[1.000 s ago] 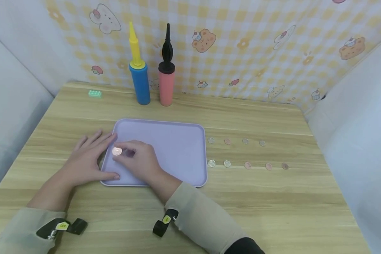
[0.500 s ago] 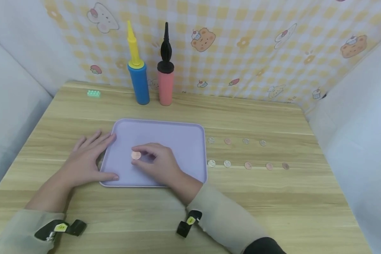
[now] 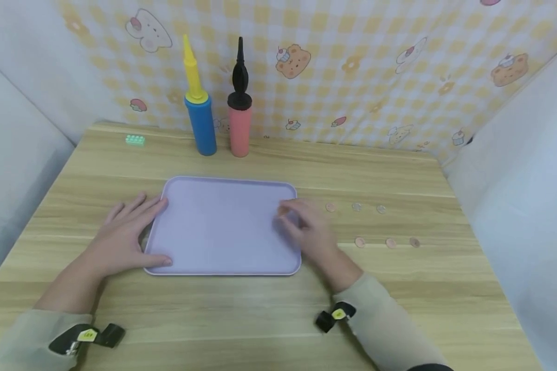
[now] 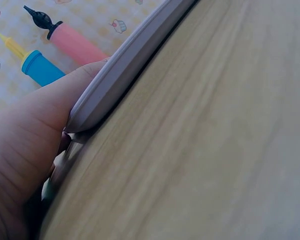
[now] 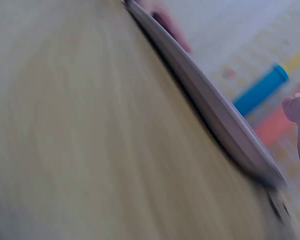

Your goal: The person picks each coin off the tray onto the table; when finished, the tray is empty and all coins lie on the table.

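Note:
A copper-coloured coin (image 3: 283, 211) is pinched between thumb and fingertips of my right hand (image 3: 313, 226), above the right end of the lilac tray (image 3: 223, 226). That hand is blurred, and only its thumb side shows in the right wrist view. My left hand (image 3: 125, 237) rests at the tray's left edge, fingers spread and thumb lying over the near left corner. In the left wrist view the left thumb (image 4: 84, 80) lies along the tray rim (image 4: 109, 75). Several coins lie in two rows right of the tray; the nearest ones are hidden behind my right hand.
Two hand pumps stand at the back: one blue and yellow (image 3: 202, 123), one pink and black (image 3: 239, 129). A mint-green toy brick (image 3: 135, 139) lies at the back left of the wooden table (image 3: 223, 319). A checked cloth (image 3: 353, 72) hangs behind.
My right hand has carried the coin rightward across the tray, from its left end to its right end. The left hand has stayed at the tray's left edge.

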Demonstrator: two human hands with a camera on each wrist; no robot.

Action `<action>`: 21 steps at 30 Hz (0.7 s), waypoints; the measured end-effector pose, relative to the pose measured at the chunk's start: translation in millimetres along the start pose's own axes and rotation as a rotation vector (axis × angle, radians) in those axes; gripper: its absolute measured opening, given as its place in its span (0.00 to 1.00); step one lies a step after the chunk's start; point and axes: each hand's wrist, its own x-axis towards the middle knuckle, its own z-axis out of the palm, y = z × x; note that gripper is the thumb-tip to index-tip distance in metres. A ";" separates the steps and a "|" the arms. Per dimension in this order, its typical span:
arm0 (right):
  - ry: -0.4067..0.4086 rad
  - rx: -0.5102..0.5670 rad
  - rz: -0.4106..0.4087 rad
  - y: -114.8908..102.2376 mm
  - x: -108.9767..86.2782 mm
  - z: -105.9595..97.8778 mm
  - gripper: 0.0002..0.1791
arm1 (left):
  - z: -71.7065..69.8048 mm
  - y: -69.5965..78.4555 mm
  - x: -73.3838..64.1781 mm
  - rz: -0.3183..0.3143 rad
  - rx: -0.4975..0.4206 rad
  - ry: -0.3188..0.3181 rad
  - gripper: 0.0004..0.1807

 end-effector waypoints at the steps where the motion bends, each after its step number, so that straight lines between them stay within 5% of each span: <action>1: 0.024 -0.038 0.024 8.7 -4.9 -10.4 0.17 | 0.5 -0.2 -0.1 0.004 0.003 -0.001 0.74; 13: 0.235 -0.343 0.342 72.0 -56.4 -130.0 0.17 | 1.4 0.0 -0.5 -0.010 -0.003 -0.005 0.73; 21: 0.356 -0.496 0.595 95.7 -77.4 -181.5 0.16 | 1.1 0.5 0.9 0.006 0.011 -0.005 0.75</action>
